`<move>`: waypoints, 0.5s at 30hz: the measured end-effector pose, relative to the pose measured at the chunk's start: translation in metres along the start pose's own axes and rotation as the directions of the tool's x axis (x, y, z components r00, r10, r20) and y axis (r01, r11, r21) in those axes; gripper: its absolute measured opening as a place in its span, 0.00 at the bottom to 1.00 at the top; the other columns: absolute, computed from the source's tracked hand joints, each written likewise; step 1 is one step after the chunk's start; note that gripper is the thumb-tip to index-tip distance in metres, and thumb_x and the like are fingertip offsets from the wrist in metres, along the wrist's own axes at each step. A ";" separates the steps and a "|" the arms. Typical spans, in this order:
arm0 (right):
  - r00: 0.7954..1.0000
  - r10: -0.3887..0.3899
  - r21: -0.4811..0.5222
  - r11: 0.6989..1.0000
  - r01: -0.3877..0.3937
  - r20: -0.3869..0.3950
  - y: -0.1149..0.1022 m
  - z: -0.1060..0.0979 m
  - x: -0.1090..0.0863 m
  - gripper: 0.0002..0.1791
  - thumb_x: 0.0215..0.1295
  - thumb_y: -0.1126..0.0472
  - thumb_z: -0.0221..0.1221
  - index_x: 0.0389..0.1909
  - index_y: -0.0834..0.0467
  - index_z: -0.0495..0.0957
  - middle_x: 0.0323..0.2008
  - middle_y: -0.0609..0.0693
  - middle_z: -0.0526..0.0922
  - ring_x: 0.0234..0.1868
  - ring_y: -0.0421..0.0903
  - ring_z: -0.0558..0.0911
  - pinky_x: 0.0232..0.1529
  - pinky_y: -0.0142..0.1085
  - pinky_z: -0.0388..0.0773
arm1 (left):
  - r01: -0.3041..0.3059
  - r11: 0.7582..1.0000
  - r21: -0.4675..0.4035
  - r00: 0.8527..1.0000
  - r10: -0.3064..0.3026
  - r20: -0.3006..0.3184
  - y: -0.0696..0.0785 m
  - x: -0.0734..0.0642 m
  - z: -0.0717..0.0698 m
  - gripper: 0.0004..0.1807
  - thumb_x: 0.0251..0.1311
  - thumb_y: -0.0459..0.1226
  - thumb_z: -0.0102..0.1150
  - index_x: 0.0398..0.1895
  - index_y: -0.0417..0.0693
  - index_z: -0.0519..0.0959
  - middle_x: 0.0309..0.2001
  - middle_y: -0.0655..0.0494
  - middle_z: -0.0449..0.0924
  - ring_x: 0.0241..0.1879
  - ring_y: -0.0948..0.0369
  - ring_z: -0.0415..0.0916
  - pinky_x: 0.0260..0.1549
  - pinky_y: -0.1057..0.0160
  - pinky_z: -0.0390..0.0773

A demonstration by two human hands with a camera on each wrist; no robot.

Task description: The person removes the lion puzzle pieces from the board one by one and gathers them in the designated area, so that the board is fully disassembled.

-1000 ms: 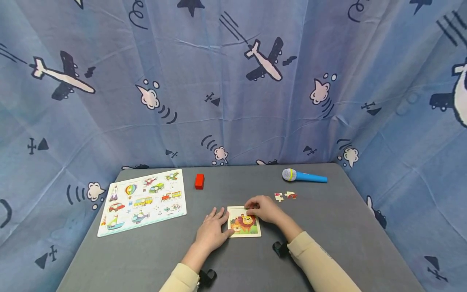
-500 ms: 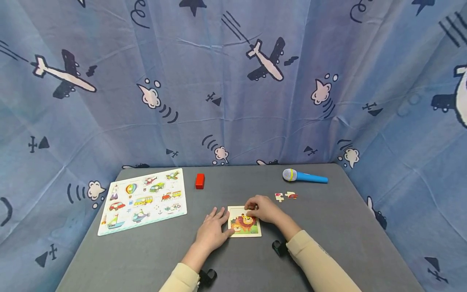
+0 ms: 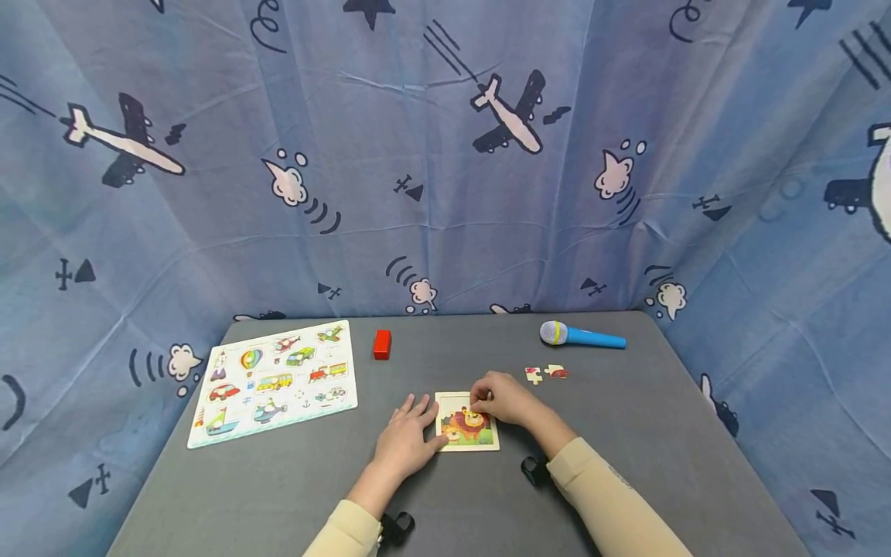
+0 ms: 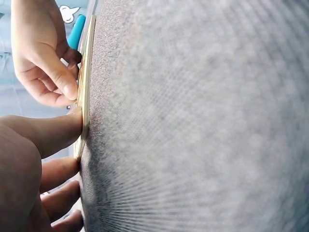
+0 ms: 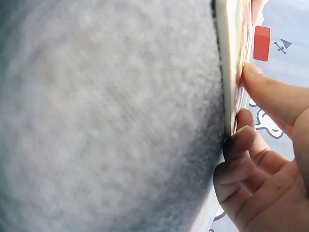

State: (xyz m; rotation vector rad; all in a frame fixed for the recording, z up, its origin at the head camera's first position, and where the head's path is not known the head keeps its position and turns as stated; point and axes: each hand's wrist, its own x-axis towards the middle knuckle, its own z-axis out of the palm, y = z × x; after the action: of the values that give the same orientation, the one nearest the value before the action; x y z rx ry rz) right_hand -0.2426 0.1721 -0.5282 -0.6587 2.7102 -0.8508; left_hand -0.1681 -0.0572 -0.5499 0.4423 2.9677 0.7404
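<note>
Visibly, left hand (image 3: 406, 441) lies spread, touching the puzzle (image 3: 468, 428); right hand (image 3: 510, 400) bends, hold unclear.

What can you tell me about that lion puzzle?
The small, square lion puzzle has a pale, wood-looking frame around a colourful, maned-lion picture, green along the bottom. It lies flat on the grey tabletop. The left hand touches its left side; the right hand touches and partly hides its upper right corner.

Has left hand (image 3: 404, 439) at left edge of a puzzle (image 3: 465, 433) on the table (image 3: 459, 507), right hand (image 3: 504, 398) over its back right corner, two loose pieces (image 3: 534, 377) behind right, microphone (image 3: 588, 338) beyond those, block (image 3: 382, 345) behind left, picture board (image 3: 292, 396) farther left, curtain (image 3: 348, 186) at back.
</note>
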 end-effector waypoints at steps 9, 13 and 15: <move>1.000 0.001 -0.009 1.000 -0.001 0.013 0.000 -0.001 -0.001 0.06 0.63 0.61 0.69 0.27 0.50 0.83 0.32 0.46 0.75 0.33 0.42 0.71 0.34 0.34 0.70 | 0.000 1.000 0.000 1.000 0.000 0.003 0.001 0.000 -0.001 0.35 0.60 0.51 0.69 0.70 0.49 0.75 0.73 0.48 0.69 0.76 0.44 0.59 0.71 0.41 0.64; 1.000 -0.003 -0.001 1.000 0.003 -0.017 0.002 0.000 -0.003 0.07 0.63 0.61 0.69 0.27 0.48 0.82 0.35 0.46 0.75 0.34 0.42 0.72 0.35 0.34 0.70 | -0.002 1.000 0.005 1.000 0.002 0.001 0.001 0.000 -0.001 0.35 0.60 0.51 0.69 0.69 0.49 0.75 0.73 0.48 0.69 0.76 0.45 0.59 0.71 0.41 0.64; 0.999 -0.007 0.012 1.000 0.007 -0.043 0.003 0.000 -0.004 0.07 0.61 0.61 0.70 0.28 0.49 0.82 0.34 0.45 0.77 0.33 0.41 0.73 0.34 0.34 0.71 | -0.003 1.000 0.008 1.000 0.003 -0.003 0.001 0.000 0.000 0.35 0.60 0.51 0.69 0.69 0.49 0.75 0.72 0.48 0.69 0.76 0.45 0.59 0.71 0.41 0.64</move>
State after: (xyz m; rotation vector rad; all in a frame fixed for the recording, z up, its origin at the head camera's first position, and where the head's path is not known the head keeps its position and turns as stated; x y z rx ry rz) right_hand -0.2405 0.1761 -0.5299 -0.6549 2.7404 -0.8922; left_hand -0.1678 -0.0568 -0.5494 0.4462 2.9743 0.7308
